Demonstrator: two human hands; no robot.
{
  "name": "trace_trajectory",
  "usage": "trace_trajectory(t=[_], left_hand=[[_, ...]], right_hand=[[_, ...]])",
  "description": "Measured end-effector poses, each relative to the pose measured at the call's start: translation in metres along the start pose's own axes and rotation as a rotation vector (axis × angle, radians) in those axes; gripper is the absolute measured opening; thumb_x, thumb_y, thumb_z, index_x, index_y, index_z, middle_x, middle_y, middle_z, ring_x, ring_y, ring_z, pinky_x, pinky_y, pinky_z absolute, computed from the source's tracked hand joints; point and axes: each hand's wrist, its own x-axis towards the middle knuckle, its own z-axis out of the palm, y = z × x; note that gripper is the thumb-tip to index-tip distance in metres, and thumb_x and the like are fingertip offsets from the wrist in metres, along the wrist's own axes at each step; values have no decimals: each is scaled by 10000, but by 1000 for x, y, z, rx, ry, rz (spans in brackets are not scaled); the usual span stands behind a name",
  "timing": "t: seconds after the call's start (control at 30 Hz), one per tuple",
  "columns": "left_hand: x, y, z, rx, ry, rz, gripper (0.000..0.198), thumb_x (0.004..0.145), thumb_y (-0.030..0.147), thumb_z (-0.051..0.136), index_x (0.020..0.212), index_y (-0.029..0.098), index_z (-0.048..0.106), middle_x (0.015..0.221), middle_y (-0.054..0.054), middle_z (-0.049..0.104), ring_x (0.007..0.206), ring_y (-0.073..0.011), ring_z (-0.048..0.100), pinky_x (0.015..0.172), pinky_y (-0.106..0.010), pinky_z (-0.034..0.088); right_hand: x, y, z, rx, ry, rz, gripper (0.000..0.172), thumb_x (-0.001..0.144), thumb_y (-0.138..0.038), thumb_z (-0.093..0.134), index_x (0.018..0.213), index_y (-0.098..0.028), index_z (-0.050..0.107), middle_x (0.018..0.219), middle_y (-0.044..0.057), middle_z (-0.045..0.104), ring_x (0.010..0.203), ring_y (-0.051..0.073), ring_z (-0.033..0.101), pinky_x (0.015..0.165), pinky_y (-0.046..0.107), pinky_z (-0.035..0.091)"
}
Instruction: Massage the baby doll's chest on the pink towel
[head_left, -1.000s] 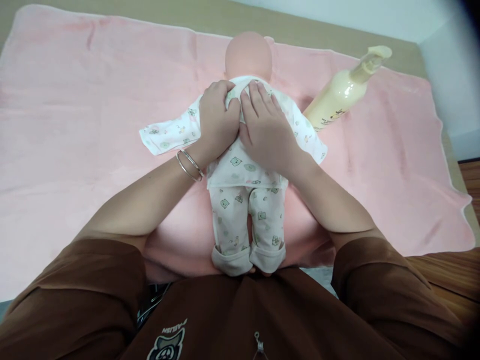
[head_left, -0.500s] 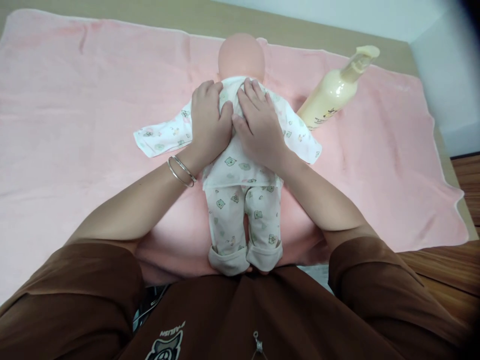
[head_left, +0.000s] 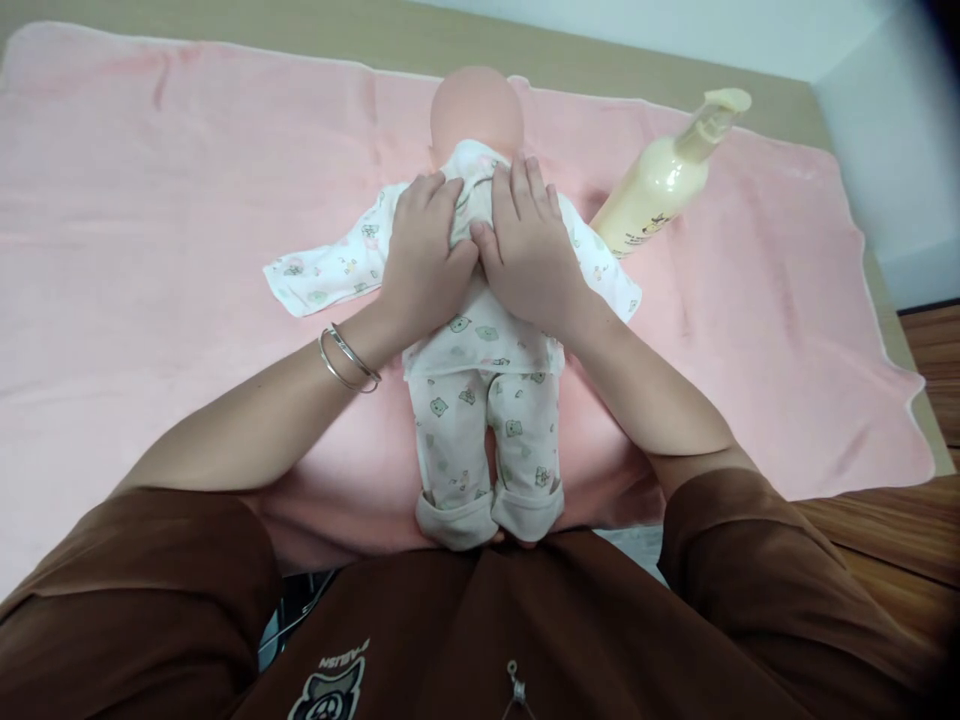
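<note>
A baby doll [head_left: 484,380] lay on its front, no face showing, its long axis running from 12 to 6 o'clock with the feet toward the person and both hands equally near its upper back. The left hand [head_left: 424,255] was half curled on the white printed top [head_left: 487,335], bunching cloth, though I cannot tell whether it gripped; the right hand [head_left: 529,250] lay open and flat just beside it. Two bangles [head_left: 349,360] circled the left wrist. Further out, one cream pump bottle [head_left: 660,185] lay at 1 o'clock on one pink blanket [head_left: 150,200].
</note>
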Motion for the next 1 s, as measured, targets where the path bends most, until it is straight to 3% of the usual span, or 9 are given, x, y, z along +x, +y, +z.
trace_trajectory(t=[0.1,0.23,0.37,0.43,0.57,0.67,0.83,0.93,1.0], left_hand=[[15,-20,4,-79,-22,-14,367,893,353,454,1249,282,509,1300,-36,536,1252,-235,452,1136,-437,358],[31,-43,13,-130,-97,-123,467,923,563,375,1289,286,457,1359,18,511,1289,-234,394,1158,-496,253],[24,-27,8,-28,-81,-101,517,921,608,363,1302,269,451,1335,-48,508,1298,-267,386,1144,-505,265],[13,-9,2,1,-64,-42,511,915,582,394,1303,255,460,1345,-87,487,1309,-287,384,1139,-502,292],[-6,16,-5,17,-83,25,533,888,530,475,1350,267,450,1468,-56,381,1422,-296,260,1236,-473,196],[-8,11,1,8,-63,33,549,896,517,482,1363,233,444,1491,-52,353,1441,-282,219,1250,-473,191],[11,-10,6,-33,20,-5,369,985,477,317,1157,230,531,1216,-100,552,1189,-263,467,1096,-510,382],[18,-14,0,-24,-24,-14,281,1001,435,308,1018,310,559,1090,-80,597,1098,-264,523,1024,-495,426],[15,-11,-2,18,-33,-10,272,995,414,315,1070,323,561,1110,-86,596,1127,-275,516,1028,-503,418]], right_hand=[[-4,-3,2,66,-7,8,696,960,-558,163,1543,-179,205,1599,-26,157,1511,215,44,1262,480,96],[-6,-8,4,-9,4,-4,685,986,-486,174,1523,-66,235,1593,71,189,1489,239,134,1262,435,124],[-3,-7,2,-34,27,19,602,995,-364,175,1493,-49,300,1557,111,275,1463,252,218,1238,427,197],[3,-1,2,29,26,21,592,992,-371,149,1493,-92,300,1560,62,283,1464,224,217,1240,416,204],[17,19,3,109,-7,6,634,994,-446,179,1508,-85,261,1581,59,234,1482,229,177,1247,432,173],[20,24,2,88,-20,43,669,987,-479,190,1513,-71,257,1583,73,223,1486,258,164,1242,460,172],[-8,-5,-6,4,-22,2,764,952,-542,141,1513,-35,253,1576,79,241,1474,292,177,1246,481,182],[-22,-23,-8,-46,7,-40,681,950,-433,180,1499,-48,299,1576,77,240,1481,279,164,1249,459,188],[-19,-22,-7,-64,24,-54,625,939,-339,197,1474,-54,348,1556,87,285,1467,267,210,1246,436,191]])
